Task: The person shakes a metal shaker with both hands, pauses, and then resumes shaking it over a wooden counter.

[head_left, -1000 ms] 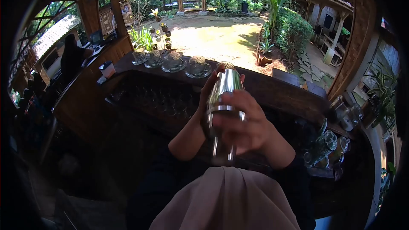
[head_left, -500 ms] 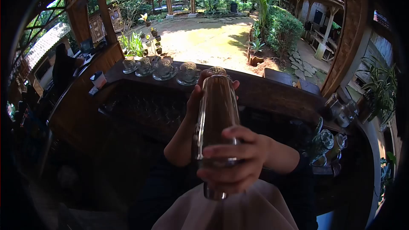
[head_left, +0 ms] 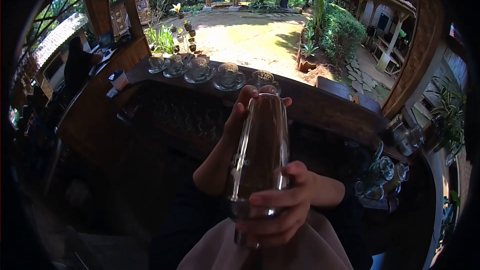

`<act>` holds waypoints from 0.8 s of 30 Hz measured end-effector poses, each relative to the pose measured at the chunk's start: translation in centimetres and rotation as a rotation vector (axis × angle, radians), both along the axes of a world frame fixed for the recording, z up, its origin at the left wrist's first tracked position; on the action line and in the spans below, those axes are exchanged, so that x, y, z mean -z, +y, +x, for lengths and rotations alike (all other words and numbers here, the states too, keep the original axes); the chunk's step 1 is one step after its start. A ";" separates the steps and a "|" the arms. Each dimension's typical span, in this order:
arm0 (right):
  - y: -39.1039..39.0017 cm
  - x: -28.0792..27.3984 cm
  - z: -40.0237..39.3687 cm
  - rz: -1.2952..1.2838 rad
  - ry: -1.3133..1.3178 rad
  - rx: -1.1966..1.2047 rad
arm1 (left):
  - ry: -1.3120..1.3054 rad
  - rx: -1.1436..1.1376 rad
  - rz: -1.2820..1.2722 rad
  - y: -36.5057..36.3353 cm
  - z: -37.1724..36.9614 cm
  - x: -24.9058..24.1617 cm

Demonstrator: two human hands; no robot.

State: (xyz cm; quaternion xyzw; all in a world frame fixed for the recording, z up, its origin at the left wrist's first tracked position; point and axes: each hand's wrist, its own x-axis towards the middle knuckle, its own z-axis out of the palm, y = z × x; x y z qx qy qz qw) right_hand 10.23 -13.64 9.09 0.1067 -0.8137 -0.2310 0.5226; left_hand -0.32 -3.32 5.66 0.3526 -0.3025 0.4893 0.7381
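Observation:
A shiny metal cocktail shaker [head_left: 264, 145] is held tilted in front of my body, its wide end pointing away and its narrower end toward me. My left hand [head_left: 236, 115] is cupped behind the far end, fingertips curled over the rim. Around the near part, at the joint, my right hand [head_left: 282, 205] wraps its fingers. Both hands are closed on the shaker. Just beyond it, a row of glass cups on saucers, one being this glass cup [head_left: 228, 75], stands along the wooden counter [head_left: 310, 102]. The shaker's contents cannot be seen.
Glass jars [head_left: 405, 137] and more glassware [head_left: 380, 172] stand at the right. A small box [head_left: 118, 80] sits on the left of the counter. A person in dark clothing [head_left: 75, 67] is at the far left. Wooden posts [head_left: 130, 10] frame a garden.
The shaker and both hands have come slightly down and nearer to my body relative to the cups. The whole view has shifted a little. Both hands keep their hold.

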 end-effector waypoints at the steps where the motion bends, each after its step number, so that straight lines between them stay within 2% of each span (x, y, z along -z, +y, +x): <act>1: 1.9 1.0 0.6 -0.132 0.037 0.080 | 0.091 0.221 -0.257 0.5 -0.2 1.2; 2: 3.6 2.2 1.6 -0.402 -0.006 0.227 | 0.182 0.442 -0.511 1.9 -0.3 3.4; 3: 5.4 2.9 2.3 -0.707 -0.018 0.337 | 0.170 0.276 -0.637 4.0 0.7 7.9; 4: 8.3 6.0 2.3 -0.937 0.220 0.201 | 0.155 0.110 -0.760 5.2 1.9 11.2; 5: 8.9 6.6 3.0 -1.207 0.409 0.136 | 0.399 0.025 -0.991 4.5 2.1 10.1; 6: 8.3 5.2 3.5 -1.261 0.406 0.141 | 0.481 -0.057 -1.066 3.2 2.3 8.0; 8: 5.3 1.6 3.6 -0.812 0.169 0.188 | 0.185 0.130 -0.663 3.3 1.2 7.3; 9: 2.6 -0.3 3.2 -0.613 0.082 0.193 | 0.329 0.322 -0.642 1.2 -0.3 1.8; 10: 0.5 -1.0 2.5 -0.409 -0.001 0.200 | 0.331 0.319 -0.644 -0.8 -0.7 -0.5; 12: -1.1 0.9 -0.3 -0.044 0.174 -0.049 | 0.042 0.133 -0.370 -3.7 -0.7 -2.3; 14: 0.2 3.3 -0.3 -0.013 0.177 -0.101 | -0.065 0.047 0.245 -0.3 0.1 -0.8; 15: 0.3 2.9 -0.6 0.009 0.178 -0.156 | -0.027 0.075 0.069 -0.8 0.1 0.3; 16: 1.2 1.3 1.0 -0.135 0.148 -0.121 | 0.056 0.129 -0.055 0.2 0.5 1.1; 17: 3.1 1.8 2.5 -0.239 0.093 0.048 | 0.094 0.319 -0.339 1.3 0.8 2.5; 18: 5.2 3.0 3.0 -0.498 0.154 0.136 | 0.133 0.509 -0.627 2.5 1.3 4.6; 19: 7.6 4.2 3.2 -0.760 0.233 0.215 | 0.317 0.087 -0.529 5.8 3.0 10.1; 20: 8.8 4.7 2.4 -1.118 0.480 0.078 | 0.487 -0.334 -0.406 5.5 4.2 9.5; 21: 8.6 5.2 3.2 -1.201 0.526 0.091 | 0.503 -0.146 -1.066 3.9 4.2 8.9; 22: 9.0 5.1 4.1 -1.266 0.572 0.098 | 0.502 -0.144 -1.049 4.2 4.1 8.5; 24: 5.6 1.2 3.9 -0.746 0.299 0.112 | 0.041 0.313 -0.520 4.4 3.4 8.7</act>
